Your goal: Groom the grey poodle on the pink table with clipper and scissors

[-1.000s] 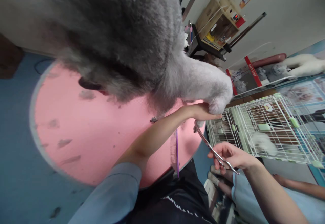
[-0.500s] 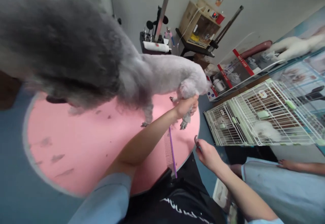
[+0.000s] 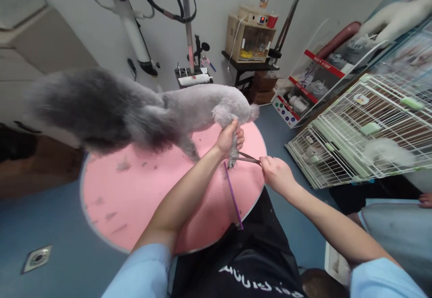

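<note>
A grey dog (image 3: 199,102) with a closely clipped body and fluffier head stands on a round pink table (image 3: 158,208). My left hand (image 3: 229,138) is wrapped around its hind leg, just above the paw (image 3: 232,159). In my right hand (image 3: 277,173) are scissors (image 3: 249,158), their blades parted and pointing left at that paw. Whether the blades touch the fur I cannot tell. A purple-backed comb (image 3: 232,194) lies on the table below the paw, near the edge by my black apron (image 3: 243,266).
Tufts of cut hair (image 3: 123,165) are scattered on the tabletop. Behind the dog stands a metal post (image 3: 187,28) with a tool holder and a white tube (image 3: 195,79). White wire cages (image 3: 357,131) stand to the right, and another person's blue garment (image 3: 398,230) shows below them.
My right hand has brought the scissors up beside the hind paw, with their blades now showing open. The dog's head has shifted away from the camera. My left hand keeps its hold.
</note>
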Motion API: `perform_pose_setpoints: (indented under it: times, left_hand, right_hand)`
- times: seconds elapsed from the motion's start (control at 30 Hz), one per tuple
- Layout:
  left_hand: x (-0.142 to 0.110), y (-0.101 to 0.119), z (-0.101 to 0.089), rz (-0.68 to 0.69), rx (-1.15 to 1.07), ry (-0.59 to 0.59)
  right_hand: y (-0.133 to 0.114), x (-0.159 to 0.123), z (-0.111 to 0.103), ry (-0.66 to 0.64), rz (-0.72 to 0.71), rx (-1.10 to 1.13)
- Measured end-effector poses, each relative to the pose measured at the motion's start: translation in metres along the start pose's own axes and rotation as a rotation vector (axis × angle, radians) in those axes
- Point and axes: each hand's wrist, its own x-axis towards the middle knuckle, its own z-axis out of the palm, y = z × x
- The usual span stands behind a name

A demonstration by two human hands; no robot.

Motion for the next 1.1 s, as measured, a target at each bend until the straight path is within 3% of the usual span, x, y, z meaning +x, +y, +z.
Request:
perform_pose_setpoints:
  times: [0.2,0.6,0.73,0.9,1.0,1.1]
  left_hand:
    - [0.006,-0.006,-0.004,0.089,0.094,0.073]
    - [0.013,-0.011,0.001,0.181,0.27,0.249]
    - [0.015,-0.011,-0.01,0.228,0.387,0.224]
    - [-0.001,0.01,-0.056,0.351,0.822,0.117]
    - [-0.009,0.023,-0.076,0.471,0.87,0.208]
    - [-0.003,0.028,-0.079,0.502,0.847,0.312]
  right_hand:
    - [0.013,-0.014,-0.011,-0.021,-0.054,-0.142]
    - [0.014,-0.011,-0.032,-0.045,-0.013,-0.254]
    - [0.01,-0.006,-0.032,-0.174,0.022,-0.16]
    - [-0.037,-0.007,-0.009,-0.402,0.06,0.228]
    - [-0.084,-0.012,0.008,-0.553,0.101,0.367]
    - [-0.126,-0.015,0.019,-0.615,0.171,0.422]
